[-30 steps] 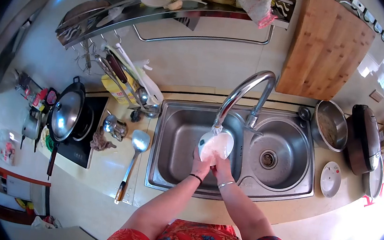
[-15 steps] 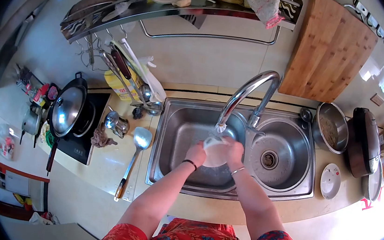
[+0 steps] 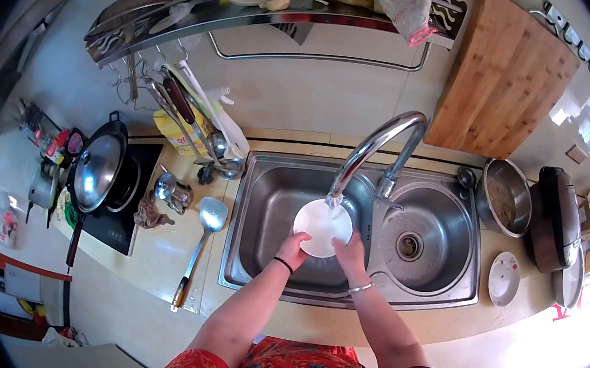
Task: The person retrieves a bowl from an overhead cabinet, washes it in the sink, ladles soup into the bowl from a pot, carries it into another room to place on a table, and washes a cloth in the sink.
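Note:
Under the spout of the chrome faucet, a white bowl is held over the left basin of the steel sink, its round face turned up toward the camera. My left hand grips its lower left rim, with the thumb on the edge. At the lower right rim, my right hand is closed on the same bowl. Water from the spout seems to reach the bowl's upper part.
Left of the sink lie a spatula, a brown rag and a lidded wok on the stove. On the right are a small plate, a metal bowl and a dark cooker. A cutting board hangs behind.
The bowl has turned from a tilted, side-on pose to face the camera and moved slightly left. Both hands have shifted to its lower rim.

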A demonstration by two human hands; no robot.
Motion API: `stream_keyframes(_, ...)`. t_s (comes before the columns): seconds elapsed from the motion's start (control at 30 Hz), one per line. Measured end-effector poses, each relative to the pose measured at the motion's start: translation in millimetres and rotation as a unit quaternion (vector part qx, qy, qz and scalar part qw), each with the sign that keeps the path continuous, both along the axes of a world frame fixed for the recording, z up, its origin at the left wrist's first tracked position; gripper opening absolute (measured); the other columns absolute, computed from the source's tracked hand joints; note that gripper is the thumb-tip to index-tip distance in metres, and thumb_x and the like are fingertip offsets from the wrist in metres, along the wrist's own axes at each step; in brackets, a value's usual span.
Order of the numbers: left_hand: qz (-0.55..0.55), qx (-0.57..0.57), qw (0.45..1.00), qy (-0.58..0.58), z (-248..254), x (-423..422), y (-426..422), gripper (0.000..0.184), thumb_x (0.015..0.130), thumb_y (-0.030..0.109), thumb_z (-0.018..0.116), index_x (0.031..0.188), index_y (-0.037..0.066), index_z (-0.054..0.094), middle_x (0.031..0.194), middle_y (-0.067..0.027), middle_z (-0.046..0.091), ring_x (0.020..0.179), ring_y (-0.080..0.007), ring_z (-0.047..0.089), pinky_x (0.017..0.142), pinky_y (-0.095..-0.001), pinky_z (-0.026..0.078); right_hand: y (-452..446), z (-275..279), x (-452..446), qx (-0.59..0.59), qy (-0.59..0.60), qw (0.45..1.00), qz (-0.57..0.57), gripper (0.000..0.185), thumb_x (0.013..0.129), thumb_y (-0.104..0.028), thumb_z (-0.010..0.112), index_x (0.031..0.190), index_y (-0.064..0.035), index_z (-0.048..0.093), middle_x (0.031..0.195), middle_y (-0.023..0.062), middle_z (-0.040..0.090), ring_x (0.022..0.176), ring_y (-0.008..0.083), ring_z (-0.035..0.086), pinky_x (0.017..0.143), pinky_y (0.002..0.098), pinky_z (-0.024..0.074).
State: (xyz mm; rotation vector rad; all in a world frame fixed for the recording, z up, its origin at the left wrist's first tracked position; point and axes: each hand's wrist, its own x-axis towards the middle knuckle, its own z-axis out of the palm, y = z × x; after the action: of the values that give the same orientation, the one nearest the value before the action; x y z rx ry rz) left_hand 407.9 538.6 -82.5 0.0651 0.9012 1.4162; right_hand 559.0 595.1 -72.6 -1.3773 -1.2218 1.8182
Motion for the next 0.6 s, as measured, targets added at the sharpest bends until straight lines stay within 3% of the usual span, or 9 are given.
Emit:
stream_keyframes(0.03, 0.012, -0.007, 1.0, -0.017, -4, -2, 0, 0.047, 0.076, 0.009, 0.052, 0.122, 0.01, 0.04, 0.112, -0.01, 0.052, 0.104, -0.0256, 0.052, 0.084, -0.0432, 0.045, 0, 33, 1, 0.251, -0.141, 0.957, -0.047, 0.04, 0.07, -0.002, 0.06, 0.109, 0.001, 0.051, 0.097, 0.015, 0.056, 0.085, 0.0267, 0.056, 0.072, 0.0341, 0.0478)
stream_keyframes(0.07, 0.024, -0.015, 0.999, -0.035, -6, -3, -1, 0.045, 0.079, 0.014, 0.054, 0.122, 0.016, 0.038, 0.111, -0.0078, 0.051, 0.1, -0.0238, 0.054, 0.078, -0.0424, 0.048, 1, 58, 1, 0.479, -0.27, 0.83, -0.091, 0.039, 0.072, -0.003, 0.06, 0.11, -0.0012, 0.05, 0.103, 0.0172, 0.053, 0.091, 0.0296, 0.055, 0.076, 0.0349, 0.0476)
stream_keyframes(0.13, 0.016, -0.028, 0.999, -0.032, 6, 3, 2, 0.042, 0.083, 0.024, 0.053, 0.121, 0.016, 0.038, 0.111, -0.0065, 0.051, 0.099, -0.022, 0.054, 0.077, -0.0407, 0.049, 3, 61, -5, 0.473, -0.23, 0.851, -0.001, 0.041, 0.074, -0.006, 0.059, 0.113, -0.0017, 0.048, 0.107, 0.0206, 0.048, 0.099, 0.036, 0.048, 0.086, 0.0396, 0.0423)
stream_keyframes(0.2, 0.004, -0.039, 0.999, -0.027, 22, 20, 2, 0.041, 0.086, 0.035, 0.053, 0.12, 0.017, 0.039, 0.111, -0.0052, 0.051, 0.097, -0.0201, 0.054, 0.075, -0.0391, 0.049, 6, 33, -24, 0.481, -0.342, 0.8, 0.113, 0.04, 0.075, -0.009, 0.057, 0.112, -0.0008, 0.045, 0.111, 0.0223, 0.047, 0.105, 0.0381, 0.045, 0.086, 0.0419, 0.0407)
stream_keyframes(0.27, -0.005, -0.084, 0.992, 0.093, 41, 38, 6, 0.055, 0.086, 0.051, 0.046, 0.123, 0.01, 0.042, 0.114, -0.0069, 0.053, 0.106, -0.0228, 0.051, 0.089, -0.0414, 0.043, 2, 19, -42, 0.451, -0.321, 0.83, 0.067, 0.027, 0.078, -0.011, 0.05, 0.103, -0.001, 0.049, 0.1, 0.0223, 0.053, 0.098, 0.0362, 0.051, 0.083, 0.0431, 0.0424)
stream_keyframes(0.33, -0.016, -0.059, 0.997, 0.046, 14, 30, 6, 0.057, 0.086, 0.052, 0.045, 0.124, 0.01, 0.042, 0.117, -0.0079, 0.052, 0.108, -0.0227, 0.049, 0.088, -0.0437, 0.043, -1, 11, -54, 0.249, -0.179, 0.941, 0.143, 0.023, 0.077, -0.012, 0.048, 0.098, -0.0016, 0.05, 0.085, 0.0215, 0.058, 0.089, 0.0344, 0.057, 0.078, 0.0452, 0.0433)
stream_keyframes(0.4, 0.011, 0.023, 1.0, -0.008, -25, 12, 7, 0.056, 0.086, 0.051, 0.045, 0.124, 0.009, 0.042, 0.119, -0.0085, 0.051, 0.108, -0.0227, 0.05, 0.086, -0.0469, 0.044, -6, 31, -39, 0.269, -0.203, 0.911, 0.238, 0.022, 0.079, -0.011, 0.048, 0.098, -0.0009, 0.049, 0.078, 0.0212, 0.059, 0.084, 0.0358, 0.058, 0.075, 0.0466, 0.0428)
stream_keyframes(0.47, -0.007, -0.015, 0.999, -0.027, -3, 3, 1, 0.056, 0.088, 0.048, 0.043, 0.126, 0.008, 0.039, 0.121, -0.0101, 0.049, 0.109, -0.0255, 0.049, 0.088, -0.0492, 0.043, -11, 65, -12, 0.397, -0.305, 0.758, 0.418, 0.021, 0.081, -0.012, 0.049, 0.098, -0.0002, 0.049, 0.088, 0.0209, 0.059, 0.089, 0.0376, 0.055, 0.077, 0.0454, 0.0422)
stream_keyframes(0.6, -0.034, -0.073, 0.997, -0.022, 14, 5, -4, 0.045, 0.09, 0.018, 0.044, 0.131, 0.005, 0.029, 0.125, -0.0165, 0.043, 0.114, -0.0357, 0.045, 0.09, -0.0545, 0.041, 2, 47, 20, 0.548, -0.257, 0.779, 0.165, 0.034, 0.087, -0.022, 0.048, 0.113, -0.0006, 0.047, 0.11, 0.0176, 0.054, 0.101, 0.0328, 0.051, 0.089, 0.0396, 0.0393)
